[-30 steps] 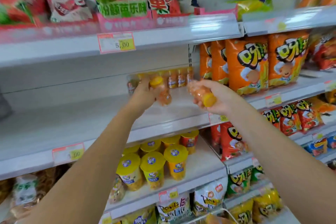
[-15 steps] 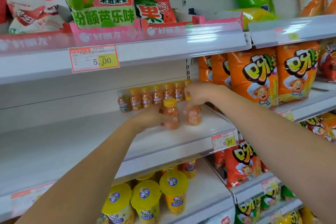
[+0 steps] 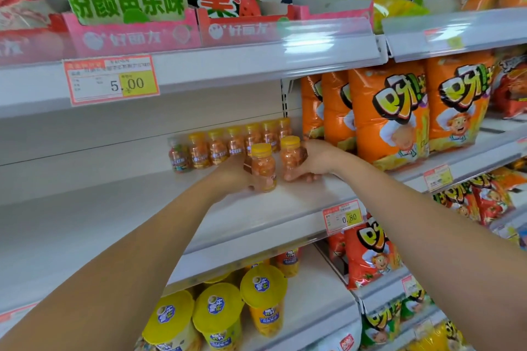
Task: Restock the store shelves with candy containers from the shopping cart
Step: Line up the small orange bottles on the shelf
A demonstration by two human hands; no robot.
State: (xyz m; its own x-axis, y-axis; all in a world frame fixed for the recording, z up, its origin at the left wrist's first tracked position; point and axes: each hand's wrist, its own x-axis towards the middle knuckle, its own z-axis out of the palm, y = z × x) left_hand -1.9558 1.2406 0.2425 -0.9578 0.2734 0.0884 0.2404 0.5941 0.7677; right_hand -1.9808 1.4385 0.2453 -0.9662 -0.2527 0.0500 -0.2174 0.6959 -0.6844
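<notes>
Left hand point(image 3: 232, 177) gripped front bottle point(image 3: 263, 172). Right hand point(image 3: 315, 162) gripped back bottle point(image 3: 291, 155). Both bottles upright, seemed to sit on shelf point(image 3: 128, 216), side by side, just in front of row point(image 3: 225, 145). Risk: fast let-go could tip tall thin bottle. Bump could knock row over like dominoes. Right wrist near orange bags point(image 3: 390, 114); could nudge them.
</notes>
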